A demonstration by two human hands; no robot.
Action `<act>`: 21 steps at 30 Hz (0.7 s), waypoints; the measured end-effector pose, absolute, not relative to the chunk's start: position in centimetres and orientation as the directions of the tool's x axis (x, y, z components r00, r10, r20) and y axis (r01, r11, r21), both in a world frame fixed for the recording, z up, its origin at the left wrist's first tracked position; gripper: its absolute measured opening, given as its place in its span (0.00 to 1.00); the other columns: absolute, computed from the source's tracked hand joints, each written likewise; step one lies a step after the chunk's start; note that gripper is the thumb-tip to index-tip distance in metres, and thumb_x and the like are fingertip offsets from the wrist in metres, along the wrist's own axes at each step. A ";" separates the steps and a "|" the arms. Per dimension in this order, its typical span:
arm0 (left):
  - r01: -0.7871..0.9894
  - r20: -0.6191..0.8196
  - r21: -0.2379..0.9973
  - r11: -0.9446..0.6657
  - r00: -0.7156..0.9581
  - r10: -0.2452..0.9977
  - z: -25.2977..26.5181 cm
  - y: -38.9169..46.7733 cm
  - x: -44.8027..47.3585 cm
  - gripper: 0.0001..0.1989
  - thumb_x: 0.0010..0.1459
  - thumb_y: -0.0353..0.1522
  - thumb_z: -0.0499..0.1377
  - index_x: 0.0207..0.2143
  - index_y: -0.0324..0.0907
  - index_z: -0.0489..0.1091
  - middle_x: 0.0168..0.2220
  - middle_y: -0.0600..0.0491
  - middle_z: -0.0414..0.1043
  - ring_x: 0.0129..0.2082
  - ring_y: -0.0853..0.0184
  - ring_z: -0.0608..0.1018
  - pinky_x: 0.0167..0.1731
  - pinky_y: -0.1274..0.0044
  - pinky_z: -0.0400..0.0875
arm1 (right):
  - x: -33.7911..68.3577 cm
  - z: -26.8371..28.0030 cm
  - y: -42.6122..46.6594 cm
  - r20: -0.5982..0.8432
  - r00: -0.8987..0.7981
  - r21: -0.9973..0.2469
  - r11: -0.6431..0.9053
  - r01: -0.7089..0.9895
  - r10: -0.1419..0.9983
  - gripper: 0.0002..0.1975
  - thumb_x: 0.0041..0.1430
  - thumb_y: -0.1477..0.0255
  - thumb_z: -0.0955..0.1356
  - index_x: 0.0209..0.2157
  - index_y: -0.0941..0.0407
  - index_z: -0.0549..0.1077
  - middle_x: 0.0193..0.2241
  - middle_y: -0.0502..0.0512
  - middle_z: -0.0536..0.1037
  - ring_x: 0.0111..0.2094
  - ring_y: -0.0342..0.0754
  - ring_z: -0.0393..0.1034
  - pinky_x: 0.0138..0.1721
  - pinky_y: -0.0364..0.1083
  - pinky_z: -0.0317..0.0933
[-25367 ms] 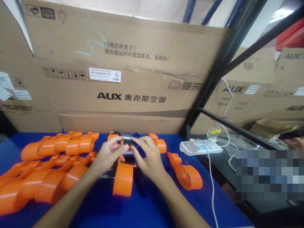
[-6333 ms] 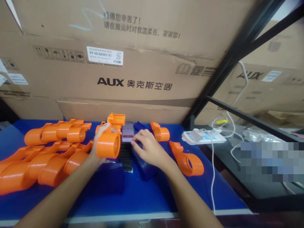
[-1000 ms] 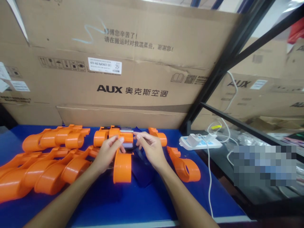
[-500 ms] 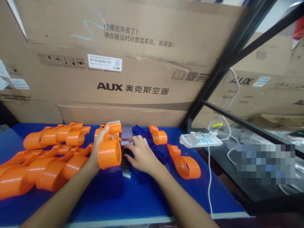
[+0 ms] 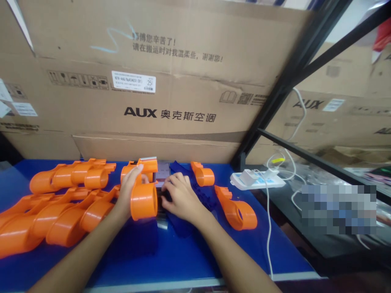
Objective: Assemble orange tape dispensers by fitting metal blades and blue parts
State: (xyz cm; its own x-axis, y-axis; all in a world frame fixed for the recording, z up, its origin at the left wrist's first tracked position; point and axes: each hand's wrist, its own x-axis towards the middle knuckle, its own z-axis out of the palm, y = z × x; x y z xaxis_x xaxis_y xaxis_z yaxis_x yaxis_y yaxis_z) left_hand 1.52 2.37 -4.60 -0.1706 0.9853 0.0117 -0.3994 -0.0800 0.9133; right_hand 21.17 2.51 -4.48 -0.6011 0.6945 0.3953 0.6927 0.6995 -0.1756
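My left hand (image 5: 130, 189) is wrapped round an orange plastic tape dispenser (image 5: 144, 201), with its round ring toward me and a shiny strip along its upper end. Close by on the right, my right hand (image 5: 180, 195) has its fingers curled at the dispenser's side. Its fingertips are partly hidden, and what they pinch cannot be made out. Behind the fingers is a phone (image 5: 162, 171) with a lit screen. Several dark blue small pieces (image 5: 203, 195) lie beyond the right hand.
Several orange dispensers (image 5: 65, 219) stand in rows at the left; two more (image 5: 241, 215) lie at the right on the blue tabletop (image 5: 189, 260). A white power strip (image 5: 256, 181) with cables sits by the black rack post (image 5: 271, 93). A large cardboard box (image 5: 171, 73) stands behind.
My left hand and the orange dispenser have shifted slightly right and turned a little, nearer my right hand. My right hand stays almost in place, fingers curled a bit more.
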 end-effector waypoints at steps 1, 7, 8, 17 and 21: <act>-0.387 0.020 0.918 -0.088 -0.177 0.984 -4.6 2.3 1.5 0.25 0.57 0.50 0.63 0.18 0.41 0.69 0.16 0.55 0.66 0.18 0.70 0.69 0.22 0.77 0.64 | 21.4 -4.3 2.7 0.408 -0.584 -0.208 0.694 0.689 0.702 0.05 0.60 0.72 0.71 0.38 0.55 0.74 0.40 0.58 0.75 0.46 0.56 0.63 0.44 0.53 0.57; -0.239 0.088 0.963 -0.120 -0.139 0.986 -4.9 2.4 1.7 0.26 0.58 0.51 0.61 0.18 0.41 0.68 0.18 0.55 0.66 0.18 0.71 0.67 0.21 0.79 0.61 | 23.1 -2.6 3.3 0.635 -0.322 -0.416 0.662 0.623 0.702 0.08 0.61 0.72 0.70 0.43 0.53 0.74 0.40 0.57 0.79 0.44 0.55 0.69 0.46 0.54 0.64; -0.214 0.091 0.970 -0.115 -0.121 0.988 -5.1 2.4 1.9 0.26 0.58 0.51 0.61 0.19 0.41 0.68 0.18 0.55 0.66 0.18 0.71 0.67 0.21 0.79 0.61 | 23.3 -2.3 3.3 0.676 -0.265 -0.430 0.660 0.615 0.688 0.08 0.62 0.72 0.70 0.44 0.53 0.74 0.40 0.57 0.79 0.45 0.55 0.70 0.46 0.54 0.65; -0.098 0.125 0.988 -0.116 0.096 0.988 -5.4 2.0 3.0 0.17 0.59 0.48 0.63 0.32 0.43 0.69 0.25 0.54 0.74 0.21 0.70 0.70 0.23 0.78 0.59 | 23.2 -1.5 2.6 0.723 -0.330 -0.364 0.740 0.566 0.607 0.11 0.67 0.71 0.66 0.50 0.52 0.74 0.47 0.58 0.80 0.50 0.57 0.70 0.52 0.57 0.62; -0.093 0.134 0.988 -0.124 0.113 0.985 -5.3 2.0 2.9 0.17 0.60 0.47 0.63 0.32 0.43 0.67 0.25 0.55 0.74 0.23 0.68 0.72 0.24 0.78 0.60 | 22.8 -1.9 2.4 0.689 -0.347 -0.361 0.717 0.597 0.636 0.12 0.67 0.71 0.65 0.51 0.51 0.74 0.48 0.59 0.78 0.52 0.58 0.68 0.52 0.57 0.61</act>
State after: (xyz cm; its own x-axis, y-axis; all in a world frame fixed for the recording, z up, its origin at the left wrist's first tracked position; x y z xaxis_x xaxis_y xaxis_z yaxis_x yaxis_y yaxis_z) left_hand 2.93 2.02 -5.30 0.1125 0.9846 0.1337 -0.0933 -0.1235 0.9880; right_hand 22.82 2.36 -1.88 -0.3470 0.6360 0.6893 0.5966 0.7168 -0.3610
